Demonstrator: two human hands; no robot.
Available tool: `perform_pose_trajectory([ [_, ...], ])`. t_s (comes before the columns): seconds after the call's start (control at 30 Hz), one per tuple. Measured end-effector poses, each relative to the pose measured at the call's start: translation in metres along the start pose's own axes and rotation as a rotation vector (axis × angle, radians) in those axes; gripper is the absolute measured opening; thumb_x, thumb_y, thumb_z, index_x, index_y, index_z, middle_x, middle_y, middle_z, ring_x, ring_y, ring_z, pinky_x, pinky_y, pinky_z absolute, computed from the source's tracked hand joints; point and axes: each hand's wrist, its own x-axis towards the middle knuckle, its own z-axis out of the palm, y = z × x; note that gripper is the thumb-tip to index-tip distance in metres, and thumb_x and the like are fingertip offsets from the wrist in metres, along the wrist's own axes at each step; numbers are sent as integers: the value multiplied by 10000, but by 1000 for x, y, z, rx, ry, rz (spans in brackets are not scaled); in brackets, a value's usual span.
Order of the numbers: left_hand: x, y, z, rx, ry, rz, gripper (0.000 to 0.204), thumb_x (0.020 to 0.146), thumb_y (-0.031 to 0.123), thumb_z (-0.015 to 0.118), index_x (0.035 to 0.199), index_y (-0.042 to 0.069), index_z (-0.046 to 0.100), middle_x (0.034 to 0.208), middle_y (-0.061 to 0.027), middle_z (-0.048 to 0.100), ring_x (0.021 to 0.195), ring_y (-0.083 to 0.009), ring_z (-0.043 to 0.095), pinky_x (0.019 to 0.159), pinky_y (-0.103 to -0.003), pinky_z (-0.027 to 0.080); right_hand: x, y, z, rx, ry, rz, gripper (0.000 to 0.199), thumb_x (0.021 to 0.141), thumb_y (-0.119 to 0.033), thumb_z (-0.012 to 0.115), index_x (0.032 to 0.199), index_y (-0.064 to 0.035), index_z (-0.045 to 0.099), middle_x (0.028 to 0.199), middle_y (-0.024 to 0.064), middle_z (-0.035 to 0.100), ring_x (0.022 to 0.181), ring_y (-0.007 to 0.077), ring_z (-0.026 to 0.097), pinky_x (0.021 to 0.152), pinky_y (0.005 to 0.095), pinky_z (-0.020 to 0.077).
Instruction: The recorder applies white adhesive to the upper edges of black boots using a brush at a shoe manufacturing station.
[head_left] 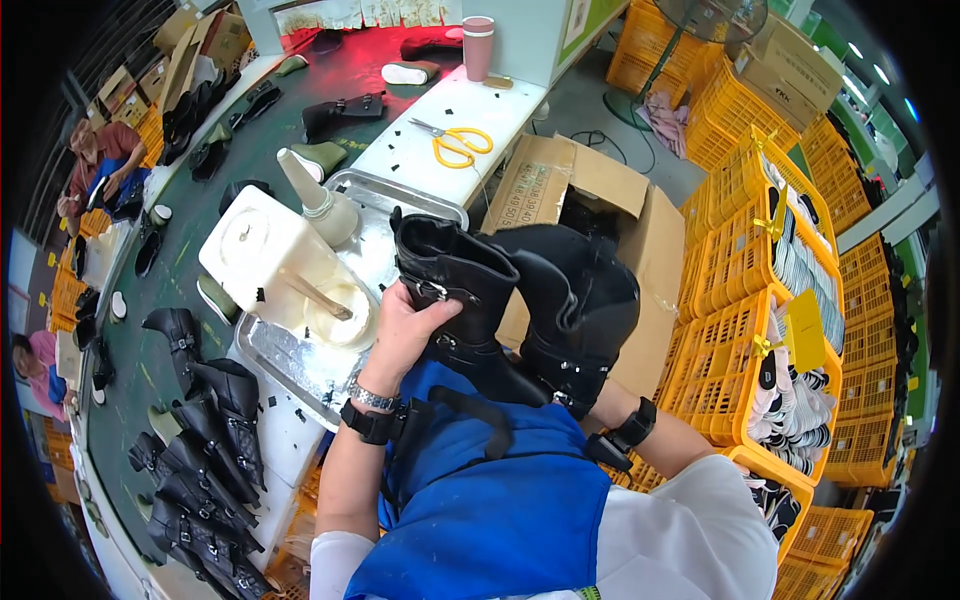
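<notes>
In left fingers [437, 314], black boot [482, 300], shaft upward

Scissors [443, 133] and pink cup [478, 50] on a white ledge [512, 108]
Orange crates [735, 270] stacked at right; near the fan [708, 15], probably a pink cloth [666, 124].

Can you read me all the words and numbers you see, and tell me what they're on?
I won't copy the writing out, but here's where it is:
Open cardboard box: dark printed numbers on its flap.
Brown carton at upper right: dark letters on its side.
Green-edged panel at the top: any writing is too small to read.
Yellow card on the crates: no print I can make out.
</notes>
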Motion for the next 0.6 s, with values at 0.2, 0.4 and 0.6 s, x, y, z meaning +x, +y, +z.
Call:
perform_pose_trajectory([
  [0.2,-7,10,-2,-2,-57,-47,321,786,26,622,1088,-2,518,999,-52,612,875,-100,580,783,-248,481,18,14,-5,635,132,644,277,875,-313,534,944,-50,588,771,51,601,759,145,596,676,259,486],
  [0.4,-11,9,3,-250,162,-41,347,845,66,570,1173,22,467,1094,-48,569,982,-121,544,865,-272,442,-2,50,-40,1487,722,595,166,869,-206,484,871,-58,561,650,24,516,578,108,509,574,229,409],
  [0.6,-1,0,7,-593,260,-11,337,855,67,532,1188,55,478,1121,-61,553,1042,-188,524,954,-385,377,5,13,-60,1710,411,208,231,856,-213,505,985,-31,567,592,-1,390,553,106,424,661,225,384],
])
